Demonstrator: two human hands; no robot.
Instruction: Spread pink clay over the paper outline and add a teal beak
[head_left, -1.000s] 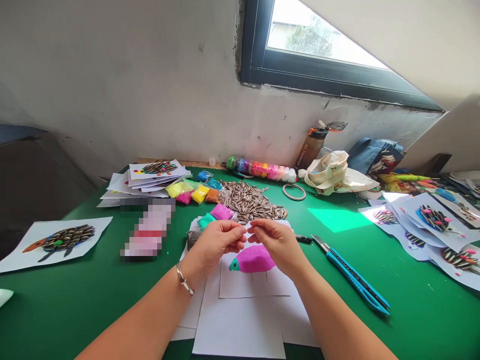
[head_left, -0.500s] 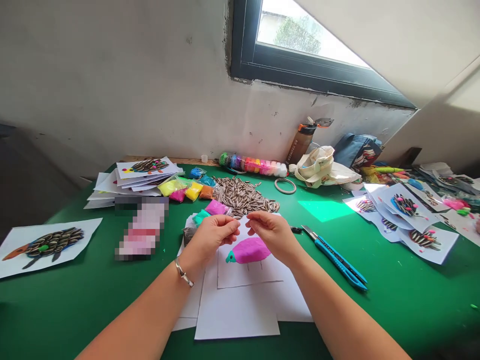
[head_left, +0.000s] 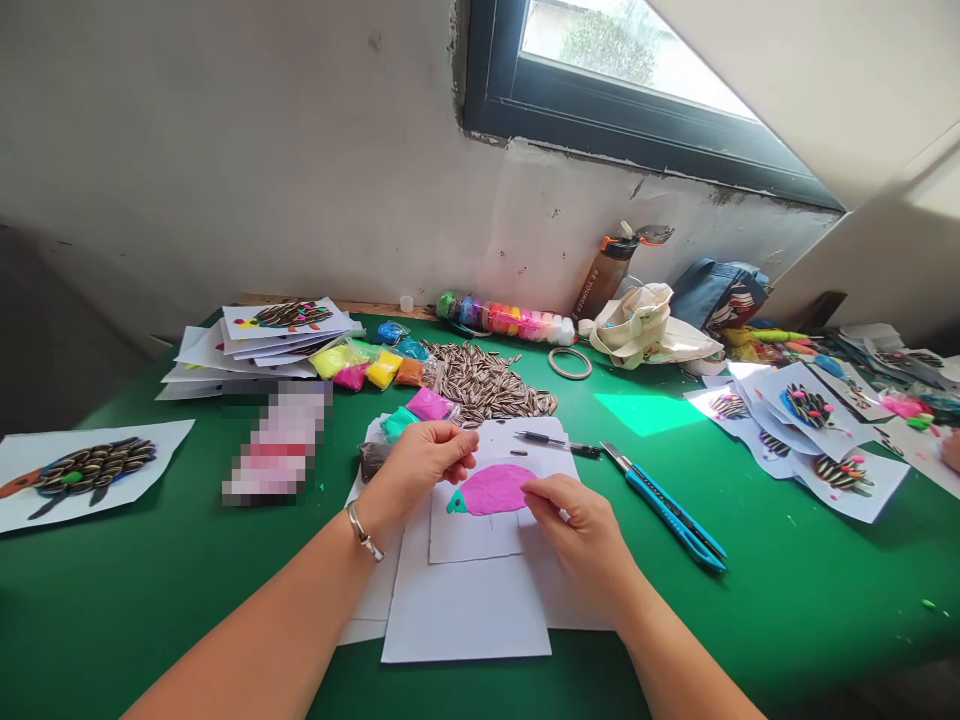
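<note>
A flat pink clay animal body with a small teal clay head lies on a white sheet, with pencilled legs beneath it. My left hand hovers above and left of the body, thumb and forefinger pinched; whatever is between them is too small to make out. At the body's right end, my right hand has its fingertips pinched together, and what they hold is hidden. One loose sunflower seed and a black pen lie on the paper just beyond the body.
Sunflower seeds are heaped behind the paper, beside bagged coloured clay. A blue utility knife lies at right, blade exposed. Seed-covered pictures lie at right and left. A tape roll, bottle and cloth bag stand farther back.
My right hand has moved down and right, away from my left hand, to the body's right end. The pen and a loose seed now show. The view has shifted slightly.
</note>
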